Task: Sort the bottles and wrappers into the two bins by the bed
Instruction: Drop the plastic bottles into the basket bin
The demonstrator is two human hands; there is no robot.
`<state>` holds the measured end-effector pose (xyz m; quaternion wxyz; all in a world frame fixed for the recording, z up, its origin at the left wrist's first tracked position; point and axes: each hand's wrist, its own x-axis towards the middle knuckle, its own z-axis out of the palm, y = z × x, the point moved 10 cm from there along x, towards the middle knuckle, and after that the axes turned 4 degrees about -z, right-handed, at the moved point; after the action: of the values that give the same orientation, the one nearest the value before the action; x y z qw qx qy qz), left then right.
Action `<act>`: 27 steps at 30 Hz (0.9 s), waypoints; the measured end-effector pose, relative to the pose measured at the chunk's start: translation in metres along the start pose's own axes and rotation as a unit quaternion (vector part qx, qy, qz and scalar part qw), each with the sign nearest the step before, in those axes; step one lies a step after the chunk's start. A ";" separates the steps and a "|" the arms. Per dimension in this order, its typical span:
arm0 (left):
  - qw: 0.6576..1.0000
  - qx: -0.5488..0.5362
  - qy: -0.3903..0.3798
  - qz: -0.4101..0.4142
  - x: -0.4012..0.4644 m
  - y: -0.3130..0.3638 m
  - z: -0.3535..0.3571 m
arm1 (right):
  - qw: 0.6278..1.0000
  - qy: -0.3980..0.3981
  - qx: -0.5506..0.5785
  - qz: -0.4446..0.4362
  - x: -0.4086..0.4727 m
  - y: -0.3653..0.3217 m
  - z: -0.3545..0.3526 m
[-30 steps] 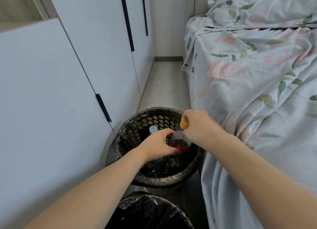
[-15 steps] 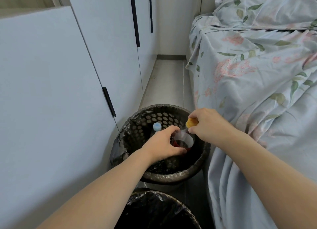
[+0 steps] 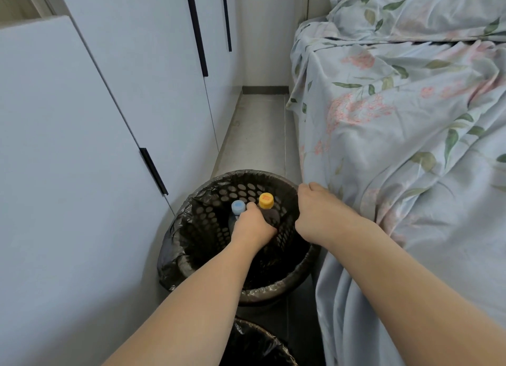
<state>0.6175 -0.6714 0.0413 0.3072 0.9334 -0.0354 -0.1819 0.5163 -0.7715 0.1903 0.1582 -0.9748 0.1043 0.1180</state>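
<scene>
A round perforated bin (image 3: 191, 228) lined with a black bag stands on the floor between the cupboards and the bed. Inside it my left hand (image 3: 253, 227) is wrapped around a bottle with a yellow cap (image 3: 266, 201), held upright; the bottle's lower part is hidden by my fingers. A second bottle with a light blue cap (image 3: 238, 207) stands just left of it in the bin. My right hand (image 3: 319, 215) is over the bin's right rim, fingers curled and holding nothing. A second black-lined bin (image 3: 262, 343) shows at the bottom edge.
White cupboard doors with dark handles (image 3: 153, 171) line the left side. The bed, covered by a floral sheet (image 3: 397, 146), hangs down close to both bins on the right. A narrow strip of grey floor (image 3: 257, 135) runs ahead to the wall.
My right hand has let go of the yellow cap and drawn back to the right. The bottle now stands upright, lower in the bin, with the cap on top.
</scene>
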 end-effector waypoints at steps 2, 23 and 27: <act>1.000 0.012 0.008 -0.021 0.004 -0.003 0.005 | 1.000 -0.002 0.000 0.000 0.000 0.000 0.000; 0.992 0.129 -0.010 0.004 0.015 -0.006 0.020 | 1.000 -0.005 -0.008 0.006 0.001 -0.001 -0.004; 0.995 0.099 -0.019 0.006 0.004 -0.002 0.012 | 1.000 -0.004 -0.014 0.003 0.002 -0.002 -0.004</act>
<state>0.6168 -0.6772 0.0294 0.2133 0.9555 -0.0648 -0.1933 0.5189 -0.7716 0.1938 0.1450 -0.9760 0.1051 0.1240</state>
